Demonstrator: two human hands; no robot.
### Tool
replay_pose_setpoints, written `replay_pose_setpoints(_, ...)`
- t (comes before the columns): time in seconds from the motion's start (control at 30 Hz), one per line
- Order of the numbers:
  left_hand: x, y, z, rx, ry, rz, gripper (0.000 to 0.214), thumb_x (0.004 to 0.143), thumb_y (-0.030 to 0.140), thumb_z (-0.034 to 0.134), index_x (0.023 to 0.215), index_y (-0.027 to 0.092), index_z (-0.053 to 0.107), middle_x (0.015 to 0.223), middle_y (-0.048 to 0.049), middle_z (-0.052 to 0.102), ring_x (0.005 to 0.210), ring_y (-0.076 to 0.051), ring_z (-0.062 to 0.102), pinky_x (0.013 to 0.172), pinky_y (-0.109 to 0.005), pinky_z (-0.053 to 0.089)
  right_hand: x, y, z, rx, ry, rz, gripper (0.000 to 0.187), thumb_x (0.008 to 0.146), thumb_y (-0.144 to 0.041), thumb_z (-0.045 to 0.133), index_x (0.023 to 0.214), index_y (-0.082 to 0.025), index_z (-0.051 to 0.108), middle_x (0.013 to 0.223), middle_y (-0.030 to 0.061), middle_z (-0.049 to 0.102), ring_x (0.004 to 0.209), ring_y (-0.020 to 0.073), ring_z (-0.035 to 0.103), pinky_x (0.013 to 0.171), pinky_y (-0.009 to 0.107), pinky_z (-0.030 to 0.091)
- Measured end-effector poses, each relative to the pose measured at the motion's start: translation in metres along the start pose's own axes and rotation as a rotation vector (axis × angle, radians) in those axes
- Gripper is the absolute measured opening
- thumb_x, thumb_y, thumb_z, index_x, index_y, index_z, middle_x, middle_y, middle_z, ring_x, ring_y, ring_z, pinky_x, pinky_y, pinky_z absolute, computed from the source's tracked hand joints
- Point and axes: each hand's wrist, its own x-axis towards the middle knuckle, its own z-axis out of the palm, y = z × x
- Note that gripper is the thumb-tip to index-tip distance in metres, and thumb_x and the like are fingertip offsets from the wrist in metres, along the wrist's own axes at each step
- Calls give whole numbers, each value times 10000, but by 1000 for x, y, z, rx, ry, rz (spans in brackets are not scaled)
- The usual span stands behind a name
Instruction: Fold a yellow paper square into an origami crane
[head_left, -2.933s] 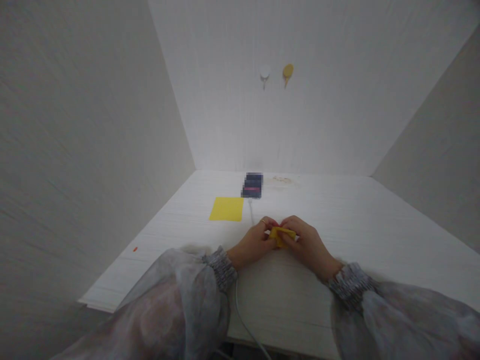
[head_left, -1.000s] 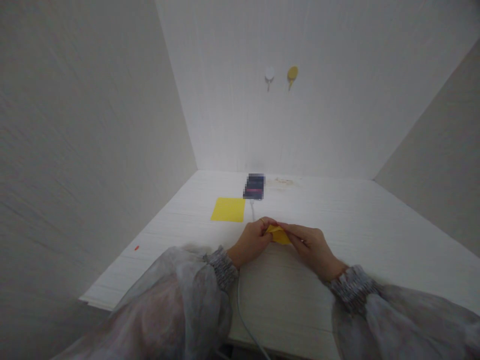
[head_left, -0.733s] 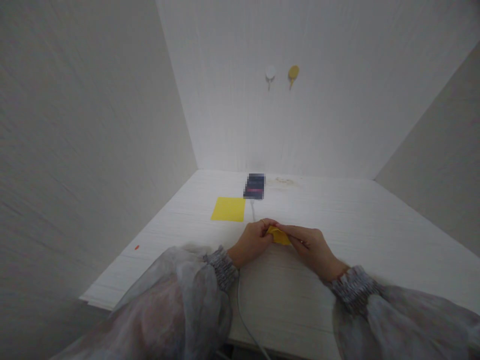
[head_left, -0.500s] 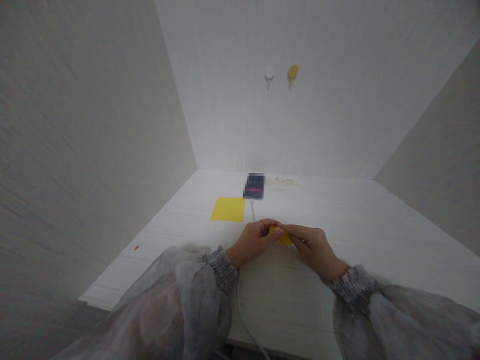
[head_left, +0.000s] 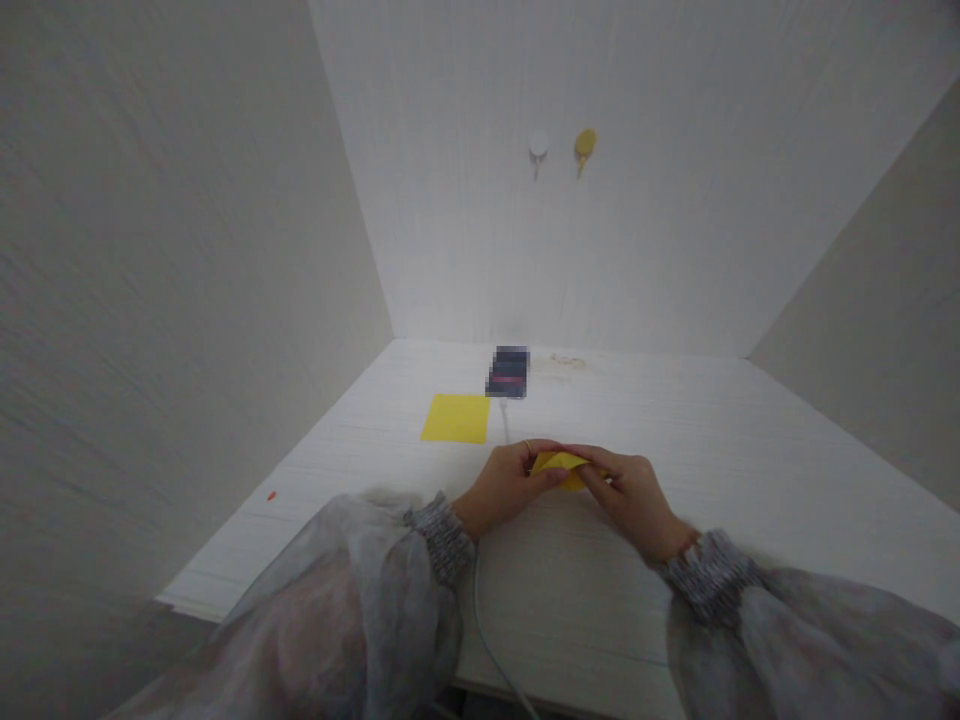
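Note:
Between my two hands is a folded piece of yellow paper [head_left: 561, 463], held low over the front of the white table. My left hand [head_left: 517, 478] grips its left side, thumb along the near face and fingers behind. On the right side, my right hand [head_left: 622, 492] pinches the paper between thumb and fingers. The fingertips of both hands meet at its upper edge, and part of the paper is hidden by them. Flat on the table to the left, beyond my left hand, lies a yellow sheet [head_left: 456, 418].
A phone with a blurred screen [head_left: 508, 372] lies near the back wall, with a cable [head_left: 484, 625] running toward the table's front edge. A small orange piece [head_left: 271, 496] lies at the left. A white hook [head_left: 538, 145] and a yellow hook [head_left: 585, 143] are on the back wall.
More of the yellow paper now shows between my hands, with a flap standing up at the top. My fingers have shifted slightly along it; the flat sheet and phone stay put.

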Motion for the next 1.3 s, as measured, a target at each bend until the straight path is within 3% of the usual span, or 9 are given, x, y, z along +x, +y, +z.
replay_pose_setpoints(0.27, 1, 1, 0, -90, 35, 53, 337, 708, 342, 528, 991, 160, 554, 948, -62, 608, 863, -166, 552, 774, -282, 424, 1, -6, -2, 52, -1, 13, 287, 745, -198, 463, 1006, -181, 582, 930, 41, 652, 799, 175, 615, 705, 292, 510)
replay_pose_setpoints(0.43, 1, 10, 0, -28, 57, 70, 311, 721, 355, 507, 967, 176, 571, 932, -45, 616, 852, -162, 555, 773, -273, 423, 4, -11, -2, 39, 36, 41, 254, 745, -279, 505, 949, -165, 604, 901, 55, 655, 792, 184, 609, 701, 296, 504)
replay_pose_setpoints(0.97, 3, 10, 3, -328, 104, 7, 321, 660, 312, 585, 933, 143, 594, 906, -62, 627, 824, -164, 563, 760, -297, 438, 5, -14, 0, 75, 165, -37, 150, 768, -236, 503, 878, -204, 600, 842, 33, 642, 766, 154, 589, 695, 291, 493)
replay_pose_setpoints(1.3, 3, 13, 3, -344, 134, 22, 319, 656, 304, 591, 939, 156, 604, 891, -51, 631, 813, -162, 567, 753, -296, 449, 6, -18, 1, 70, 228, -55, 137, 757, -206, 517, 853, -211, 615, 844, 33, 638, 782, 159, 587, 701, 301, 492)
